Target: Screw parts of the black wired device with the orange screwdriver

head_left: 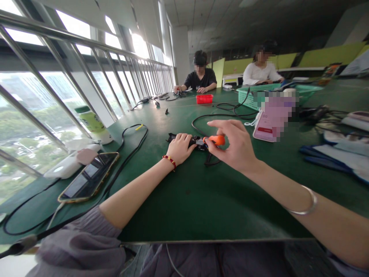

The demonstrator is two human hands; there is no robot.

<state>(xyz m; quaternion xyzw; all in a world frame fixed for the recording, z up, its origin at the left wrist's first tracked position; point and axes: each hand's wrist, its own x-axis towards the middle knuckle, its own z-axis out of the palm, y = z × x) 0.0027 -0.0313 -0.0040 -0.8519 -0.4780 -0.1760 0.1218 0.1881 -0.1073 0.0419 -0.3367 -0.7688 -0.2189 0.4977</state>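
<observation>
My left hand (181,148) is closed over a black device (172,137) lying on the green table (184,192), pressing it near the middle of the view. Just right of it, my right hand (235,144) holds an orange-handled screwdriver (217,140) between thumb and fingers, with the index finger raised. The tool points left, and its metal part reaches the right part of the black device. Small details of the device under my fingers are hidden.
A phone (89,177) and a green-labelled bottle (93,125) stand at left beside a black cable (141,144). Beyond my hands are a red box (204,99), a green basket (249,100) and a pink phone (272,119). Gloves (340,154) lie right. Two people sit across.
</observation>
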